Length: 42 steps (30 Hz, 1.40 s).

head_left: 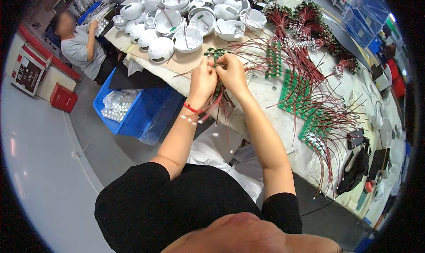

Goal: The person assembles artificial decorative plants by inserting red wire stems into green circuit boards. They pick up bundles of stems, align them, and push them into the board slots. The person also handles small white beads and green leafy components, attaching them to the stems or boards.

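Note:
Close together over the table's near edge, my left hand and my right hand are both closed with their fingertips meeting. They pinch a bunch of small green circuit boards, whose tops stick out beyond the fingers. From under my left hand hangs a bundle of red and black wires with white connectors at the ends. Just beyond the hands, several white dome-shaped housings are piled up. To the right lie green circuit board panels with red and black wires spread over them.
Wired boards in thick bundles lie at the far right of the white-topped table. A blue bin with white parts in a bag stands left of it. At the far left another person holds a white sheet of parts. A black pouch lies at right.

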Available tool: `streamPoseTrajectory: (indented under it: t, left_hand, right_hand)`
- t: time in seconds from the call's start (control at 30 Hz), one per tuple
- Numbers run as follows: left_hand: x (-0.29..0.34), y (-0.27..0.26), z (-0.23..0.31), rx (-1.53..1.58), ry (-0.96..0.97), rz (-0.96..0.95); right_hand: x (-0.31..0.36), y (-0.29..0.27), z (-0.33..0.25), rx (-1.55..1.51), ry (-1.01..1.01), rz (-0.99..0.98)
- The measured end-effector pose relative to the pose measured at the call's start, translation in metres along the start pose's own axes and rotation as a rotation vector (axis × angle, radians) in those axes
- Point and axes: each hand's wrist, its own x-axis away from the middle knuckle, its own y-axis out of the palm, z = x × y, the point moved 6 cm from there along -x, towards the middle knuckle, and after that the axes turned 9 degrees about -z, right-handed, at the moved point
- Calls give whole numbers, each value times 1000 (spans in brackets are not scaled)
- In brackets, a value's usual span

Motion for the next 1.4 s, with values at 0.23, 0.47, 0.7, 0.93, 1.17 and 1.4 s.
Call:
streamPoseTrajectory:
  t: [0.23, 0.47, 0.7, 0.93, 1.17, 1.4]
  left_hand:
    - [-14, -5, -20, 322, -35, -54]
    - [-12, 2, -31, 566, -155, -173]
    - [-6, -6, -13, 385, 40, -249]
    - [1, -10, 0, 159, -23, -57]
    - [-2, -11, -22, 272, -100, -15]
    - [-3, -7, -12, 289, 32, -120]
  right_hand:
    - [-4, 11, 40, -868, 395, -238]
    - [3, 11, 26, -794, 376, -487]
    - [1, 2, 23, -852, 398, -399]
    - [-10, 3, 7, -270, -100, -67]
    - [2, 19, 26, -609, 316, -239]
    - [-6, 3, 24, -230, 127, -250]
